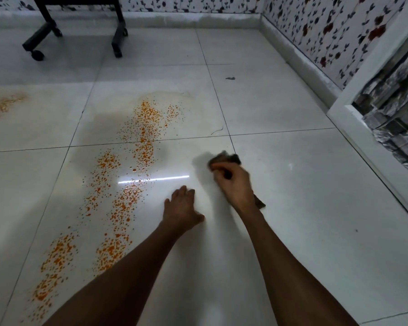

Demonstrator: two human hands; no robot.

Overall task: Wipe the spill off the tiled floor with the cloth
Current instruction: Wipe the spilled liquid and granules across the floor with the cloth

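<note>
Orange droplets of the spill [125, 184] run in a long band across the pale tiled floor [304, 196], from near left to far middle, all to the left of both hands. The right hand [233, 182], blurred, grips the dark cloth [226, 157] bunched against the tile, right of the band. The left hand [183, 209], nearer the spill, rests spread flat on the floor, arm outstretched.

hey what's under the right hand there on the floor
A dark cloth is under the right hand, which grips it; one end pokes out past the fingers, another by the wrist. The middle of the cloth and the tile beneath are hidden.
</note>
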